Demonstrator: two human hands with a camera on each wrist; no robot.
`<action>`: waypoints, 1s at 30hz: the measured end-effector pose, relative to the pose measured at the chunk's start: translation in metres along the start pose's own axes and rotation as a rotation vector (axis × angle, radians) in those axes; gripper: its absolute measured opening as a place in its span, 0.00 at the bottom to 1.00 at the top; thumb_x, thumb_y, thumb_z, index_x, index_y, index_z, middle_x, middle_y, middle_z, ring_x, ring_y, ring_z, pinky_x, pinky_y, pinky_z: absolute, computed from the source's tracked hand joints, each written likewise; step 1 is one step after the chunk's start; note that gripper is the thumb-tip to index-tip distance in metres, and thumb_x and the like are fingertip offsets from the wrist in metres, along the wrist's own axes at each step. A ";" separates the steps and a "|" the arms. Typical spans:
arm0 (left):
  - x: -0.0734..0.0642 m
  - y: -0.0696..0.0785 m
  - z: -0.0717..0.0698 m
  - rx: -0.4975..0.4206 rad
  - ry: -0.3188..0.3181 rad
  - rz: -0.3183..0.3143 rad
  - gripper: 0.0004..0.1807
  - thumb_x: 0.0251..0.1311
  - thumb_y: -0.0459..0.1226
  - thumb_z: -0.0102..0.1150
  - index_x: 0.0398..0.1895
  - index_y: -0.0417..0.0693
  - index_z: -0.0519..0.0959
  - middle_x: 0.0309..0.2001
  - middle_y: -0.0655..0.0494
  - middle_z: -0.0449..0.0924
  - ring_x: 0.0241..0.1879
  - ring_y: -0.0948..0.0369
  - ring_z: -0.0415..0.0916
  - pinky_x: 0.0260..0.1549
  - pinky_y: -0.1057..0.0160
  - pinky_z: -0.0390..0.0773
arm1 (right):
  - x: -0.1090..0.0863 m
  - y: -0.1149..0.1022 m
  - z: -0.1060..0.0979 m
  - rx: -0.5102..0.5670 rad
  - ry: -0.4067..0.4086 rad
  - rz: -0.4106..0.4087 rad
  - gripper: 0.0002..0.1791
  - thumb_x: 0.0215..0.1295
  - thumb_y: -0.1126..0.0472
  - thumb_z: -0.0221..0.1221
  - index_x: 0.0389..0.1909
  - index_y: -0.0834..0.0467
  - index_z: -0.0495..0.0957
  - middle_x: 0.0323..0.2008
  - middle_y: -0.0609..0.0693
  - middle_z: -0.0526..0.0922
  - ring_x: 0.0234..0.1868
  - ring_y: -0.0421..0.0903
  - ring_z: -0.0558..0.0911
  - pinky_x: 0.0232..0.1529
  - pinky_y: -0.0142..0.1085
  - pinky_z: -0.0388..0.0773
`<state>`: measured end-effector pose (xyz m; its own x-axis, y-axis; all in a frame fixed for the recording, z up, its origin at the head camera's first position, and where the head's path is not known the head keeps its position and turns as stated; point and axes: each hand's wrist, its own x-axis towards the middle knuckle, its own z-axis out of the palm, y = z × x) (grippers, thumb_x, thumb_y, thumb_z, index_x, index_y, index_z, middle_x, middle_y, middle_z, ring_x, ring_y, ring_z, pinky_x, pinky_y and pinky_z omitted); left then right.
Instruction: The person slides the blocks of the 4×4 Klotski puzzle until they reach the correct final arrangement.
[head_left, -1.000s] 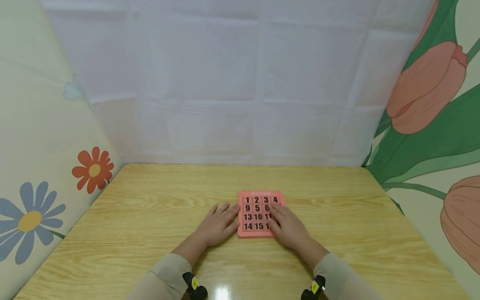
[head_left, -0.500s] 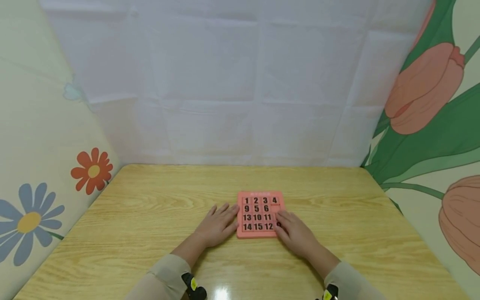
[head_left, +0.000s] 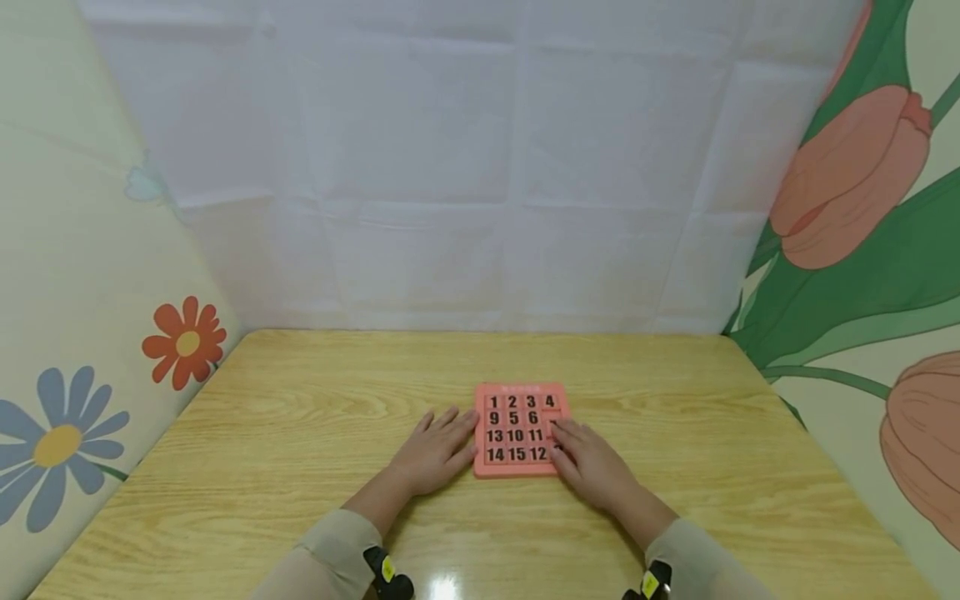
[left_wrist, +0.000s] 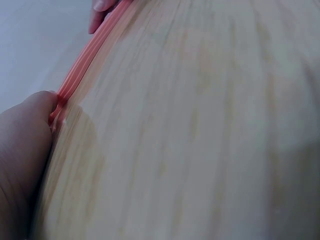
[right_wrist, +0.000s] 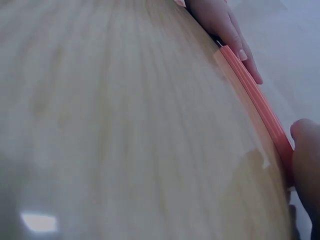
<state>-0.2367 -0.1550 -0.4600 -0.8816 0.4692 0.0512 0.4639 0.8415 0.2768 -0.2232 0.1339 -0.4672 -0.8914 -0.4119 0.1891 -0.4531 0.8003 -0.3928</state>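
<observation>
A pink sliding number puzzle (head_left: 519, 389) lies flat on the wooden table in the head view, its black-numbered tiles set in rows. My left hand (head_left: 435, 450) rests along its left edge, fingers extended and fingertips touching the frame. On the right side, my right hand (head_left: 596, 467) has its fingertips on the right-hand column and covers most of the lower tiles there. Below the 4 tile part of a gap shows; the fingers hide the rest. Both wrist views show only the puzzle's pink side edge (left_wrist: 82, 67), with the left thumb (left_wrist: 42, 102) and right thumb (right_wrist: 302, 132) against it.
The wooden table (head_left: 337, 375) extends around the puzzle. Behind it hangs a creased white cloth (head_left: 427, 167). Flower-printed panels stand at the left (head_left: 67, 250) and right (head_left: 847, 317). Bright light reflects near the front edge.
My right hand has shifted right and toward me, uncovering the 4, 6, 11 and 12 tiles. In the last half second its fingertips moved slightly away from me. The left hand stays put.
</observation>
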 end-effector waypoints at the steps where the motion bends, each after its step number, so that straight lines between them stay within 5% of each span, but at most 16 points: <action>1: 0.000 0.000 0.000 0.000 -0.001 -0.002 0.32 0.75 0.53 0.38 0.76 0.49 0.57 0.76 0.54 0.58 0.77 0.48 0.49 0.76 0.41 0.43 | 0.001 0.000 0.000 0.001 -0.002 0.003 0.26 0.75 0.51 0.49 0.67 0.62 0.70 0.70 0.57 0.69 0.72 0.56 0.66 0.75 0.50 0.58; 19: -0.001 0.000 0.002 -0.022 0.015 0.010 0.32 0.74 0.52 0.41 0.75 0.47 0.59 0.75 0.52 0.59 0.77 0.47 0.50 0.75 0.40 0.43 | 0.018 0.005 -0.004 0.007 -0.039 0.009 0.26 0.75 0.55 0.47 0.67 0.65 0.69 0.70 0.59 0.68 0.73 0.57 0.65 0.76 0.50 0.56; 30: 0.000 0.001 0.000 0.008 -0.011 -0.014 0.33 0.75 0.54 0.37 0.76 0.49 0.57 0.76 0.54 0.57 0.77 0.48 0.48 0.76 0.42 0.42 | 0.003 0.005 -0.007 0.035 -0.028 0.032 0.26 0.75 0.52 0.49 0.68 0.61 0.70 0.71 0.56 0.68 0.73 0.54 0.65 0.76 0.49 0.57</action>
<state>-0.2367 -0.1540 -0.4602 -0.8869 0.4605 0.0371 0.4527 0.8500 0.2692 -0.2280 0.1394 -0.4626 -0.9045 -0.3988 0.1513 -0.4235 0.7975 -0.4297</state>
